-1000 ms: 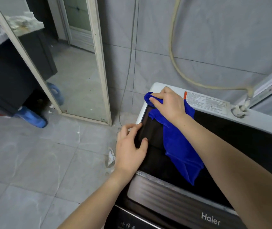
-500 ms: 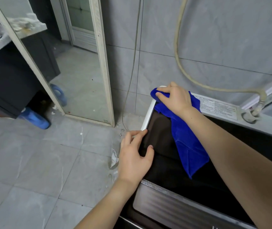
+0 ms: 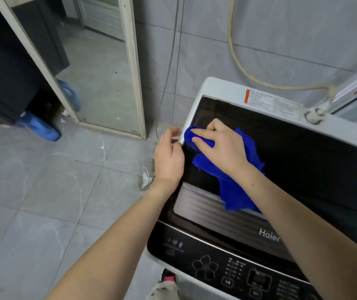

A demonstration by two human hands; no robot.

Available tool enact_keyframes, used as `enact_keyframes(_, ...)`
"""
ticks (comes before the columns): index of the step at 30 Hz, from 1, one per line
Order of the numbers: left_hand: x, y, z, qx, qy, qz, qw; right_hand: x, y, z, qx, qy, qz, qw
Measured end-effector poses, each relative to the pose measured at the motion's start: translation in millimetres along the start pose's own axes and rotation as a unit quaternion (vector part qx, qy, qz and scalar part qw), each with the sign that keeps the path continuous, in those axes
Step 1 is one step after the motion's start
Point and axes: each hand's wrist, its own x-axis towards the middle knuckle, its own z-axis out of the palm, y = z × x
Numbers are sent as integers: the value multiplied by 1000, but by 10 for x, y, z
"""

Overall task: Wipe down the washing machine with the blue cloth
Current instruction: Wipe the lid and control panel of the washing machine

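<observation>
Item: blue cloth (image 3: 227, 182), centre frame, on the washing machine (image 3: 316, 161) lid. Your right hand (image 3: 221, 146) is clamped on its bunched end; your left hand (image 3: 169, 159), fingers loosely apart, rests at the lid's left edge.

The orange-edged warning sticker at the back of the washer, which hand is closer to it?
Right. The right hand presses the blue cloth on the dark lid below the sticker; the left hand sits farther away at the washer's left edge.
</observation>
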Motion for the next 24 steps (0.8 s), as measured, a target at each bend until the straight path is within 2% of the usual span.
enact_keyframes(4,-83,-40,-198,-81,-37,-55,995,-469,-184,54,9,0,-27,1000)
enact_keyframes(7,-431,-207,-401,-70,-85,-62,992,-716,-264,59,23,-41,-45,998)
enact_keyframes(12,-822,-314,-615,-54,-99,-60,992,-797,-341,-29,20,-101,-58,993)
enact_keyframes(16,-1054,-337,-701,-19,-94,-47,994,-1038,-440,-37,4,-153,-103,983)
enact_keyframes(24,-1654,-465,-833,58,-62,-6,996,-1840,-541,-58,-35,-157,-118,980)
